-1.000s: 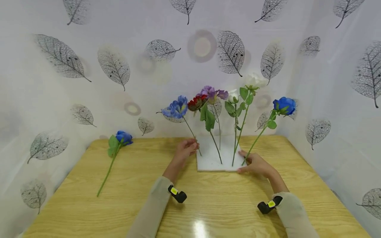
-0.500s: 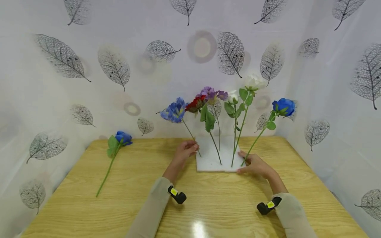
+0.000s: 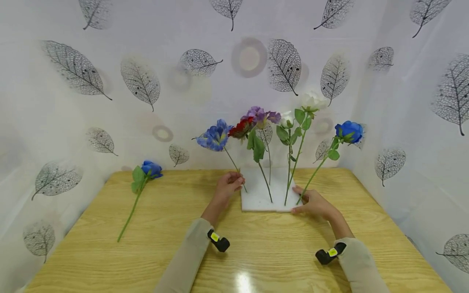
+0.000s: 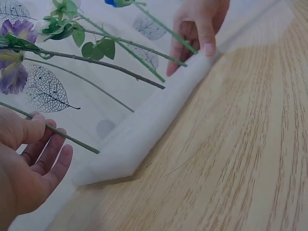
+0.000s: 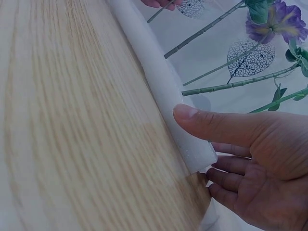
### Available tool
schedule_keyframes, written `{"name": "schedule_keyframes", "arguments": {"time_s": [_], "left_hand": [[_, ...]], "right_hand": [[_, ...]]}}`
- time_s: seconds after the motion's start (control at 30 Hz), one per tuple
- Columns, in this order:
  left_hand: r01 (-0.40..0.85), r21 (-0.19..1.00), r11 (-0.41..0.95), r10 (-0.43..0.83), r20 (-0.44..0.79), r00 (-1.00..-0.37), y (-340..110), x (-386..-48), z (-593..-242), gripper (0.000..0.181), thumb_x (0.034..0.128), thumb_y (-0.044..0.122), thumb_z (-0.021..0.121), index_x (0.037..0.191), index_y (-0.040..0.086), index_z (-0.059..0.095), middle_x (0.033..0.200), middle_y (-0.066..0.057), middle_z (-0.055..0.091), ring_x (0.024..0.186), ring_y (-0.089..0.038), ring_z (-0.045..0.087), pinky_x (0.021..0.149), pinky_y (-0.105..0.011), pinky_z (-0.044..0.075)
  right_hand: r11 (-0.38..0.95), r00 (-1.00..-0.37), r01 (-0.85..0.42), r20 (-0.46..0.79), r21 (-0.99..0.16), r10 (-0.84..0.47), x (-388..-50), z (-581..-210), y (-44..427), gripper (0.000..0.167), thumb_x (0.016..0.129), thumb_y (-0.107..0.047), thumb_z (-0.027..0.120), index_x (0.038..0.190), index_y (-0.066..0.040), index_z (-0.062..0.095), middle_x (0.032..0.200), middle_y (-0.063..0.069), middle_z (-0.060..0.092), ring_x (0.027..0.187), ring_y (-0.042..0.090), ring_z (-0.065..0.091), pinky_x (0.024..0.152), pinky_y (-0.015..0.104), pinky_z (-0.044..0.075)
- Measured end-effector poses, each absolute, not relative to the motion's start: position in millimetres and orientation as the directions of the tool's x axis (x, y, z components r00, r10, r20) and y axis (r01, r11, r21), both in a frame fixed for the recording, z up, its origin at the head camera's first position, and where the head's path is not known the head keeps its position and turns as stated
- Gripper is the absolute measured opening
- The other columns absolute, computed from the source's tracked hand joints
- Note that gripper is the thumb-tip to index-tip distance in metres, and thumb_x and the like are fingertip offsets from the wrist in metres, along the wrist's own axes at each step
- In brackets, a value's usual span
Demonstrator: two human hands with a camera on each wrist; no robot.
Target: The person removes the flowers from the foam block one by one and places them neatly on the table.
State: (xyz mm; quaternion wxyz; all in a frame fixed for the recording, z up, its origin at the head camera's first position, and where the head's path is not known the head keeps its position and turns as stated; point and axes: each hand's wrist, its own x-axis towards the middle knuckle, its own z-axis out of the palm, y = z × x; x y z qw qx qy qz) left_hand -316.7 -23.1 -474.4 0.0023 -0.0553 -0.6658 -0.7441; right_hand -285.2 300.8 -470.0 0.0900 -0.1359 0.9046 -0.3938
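Observation:
A white foam board (image 3: 260, 205) lies on the table with several artificial flowers standing in it. My left hand (image 3: 226, 188) pinches the thin stem of a light blue flower (image 3: 214, 137) between thumb and index finger, low down by the board's left edge; its other fingers (image 4: 58, 166) are loosely bent. At the board's front right corner my right hand (image 3: 314, 202) grips the foam, thumb (image 5: 211, 126) on the front edge and fingers round the side. Right beside that hand rises the stem of a blue rose (image 3: 349, 132), leaning right.
A red flower (image 3: 242, 128), a purple flower (image 3: 258, 116) and white roses (image 3: 311, 101) stand between the hands. Far left on the wooden table (image 3: 271, 252) lies another blue rose (image 3: 152, 170). A leaf-patterned curtain (image 3: 249, 89) hangs behind and at both sides.
The light blue flower has tipped slightly left and down since the first frame. Both hands keep their places on the stem and the foam board.

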Motion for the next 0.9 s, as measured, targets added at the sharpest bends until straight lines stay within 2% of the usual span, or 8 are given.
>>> {"name": "schedule_keyframes", "arguments": {"time_s": [0.07,0.13,0.23,0.4,0.67,0.77,0.9], "left_hand": [[0.096,0.989,-0.112,0.065,0.104,-0.992,-22.6,-316.8,-473.9,0.019,0.1001,0.002,0.062,0.116,-0.010,0.064,0.103,-0.015,0.073,0.095,-0.020,0.070,0.097,-0.051,0.058],[0.114,0.987,-0.112,0.059,0.121,-0.991,-22.2,-317.0,-473.5,0.019,0.0998,0.001,0.062,0.115,-0.011,0.064,0.102,-0.015,0.073,0.091,-0.017,0.069,0.095,-0.050,0.059],[0.141,0.985,-0.097,0.044,0.146,-0.988,-22.0,-316.8,-473.0,0.018,0.0992,0.000,0.063,0.113,-0.012,0.064,0.100,-0.016,0.073,0.086,-0.012,0.068,0.090,-0.047,0.061],[0.191,0.981,-0.043,0.035,0.192,-0.981,-20.5,-316.2,-471.3,0.016,0.0971,0.000,0.066,0.109,-0.012,0.066,0.100,-0.023,0.072,0.084,-0.016,0.069,0.085,-0.045,0.062],[0.223,0.975,-0.003,0.023,0.223,-0.974,-17.3,-315.0,-469.7,0.016,0.0957,0.003,0.069,0.106,-0.008,0.070,0.101,-0.025,0.072,0.090,-0.030,0.070,0.077,-0.029,0.063],[0.230,0.973,0.000,0.018,0.230,-0.973,-16.5,-315.0,-471.6,0.015,0.0956,0.003,0.069,0.105,-0.009,0.069,0.099,-0.024,0.072,0.089,-0.031,0.070,0.076,-0.031,0.063],[0.233,0.972,0.016,0.021,0.233,-0.972,-15.5,-314.7,-474.5,0.014,0.0957,0.002,0.069,0.104,-0.009,0.069,0.098,-0.025,0.072,0.087,-0.025,0.070,0.077,-0.035,0.064]], "right_hand": [[0.657,-0.949,-0.173,-0.055,-0.733,-0.312,-285.5,-470.3,300.8,0.091,0.078,-0.022,0.090,0.151,0.004,0.042,0.157,0.026,0.035,0.080,0.021,0.035,0.063,0.027,0.027],[0.669,-0.948,-0.181,-0.052,-0.721,-0.313,-285.6,-469.9,300.5,0.091,0.079,-0.024,0.090,0.151,0.003,0.043,0.157,0.026,0.036,0.093,0.024,0.042,0.070,0.025,0.032],[0.679,-0.949,-0.188,-0.048,-0.709,-0.313,-285.7,-468.7,299.8,0.091,0.078,-0.025,0.090,0.151,0.003,0.043,0.157,0.025,0.037,0.106,0.025,0.042,0.077,0.026,0.034],[0.670,-0.947,-0.189,-0.047,-0.718,-0.318,-285.8,-467.0,298.8,0.091,0.078,-0.023,0.090,0.151,0.003,0.043,0.157,0.026,0.036,0.096,0.025,0.043,0.072,0.026,0.032],[0.670,-0.946,-0.203,-0.033,-0.714,-0.322,-286.1,-466.7,298.9,0.091,0.078,-0.023,0.090,0.151,0.004,0.043,0.157,0.026,0.037,0.107,0.027,0.044,0.076,0.025,0.034],[0.670,-0.947,-0.195,-0.041,-0.716,-0.319,-286.0,-468.0,299.0,0.092,0.078,-0.024,0.090,0.151,0.004,0.042,0.157,0.026,0.036,0.101,0.026,0.045,0.074,0.025,0.034],[0.674,-0.946,-0.192,-0.048,-0.714,-0.321,-285.1,-469.8,299.4,0.093,0.079,-0.025,0.090,0.151,0.005,0.041,0.158,0.026,0.035,0.107,0.028,0.045,0.077,0.024,0.035]]}}
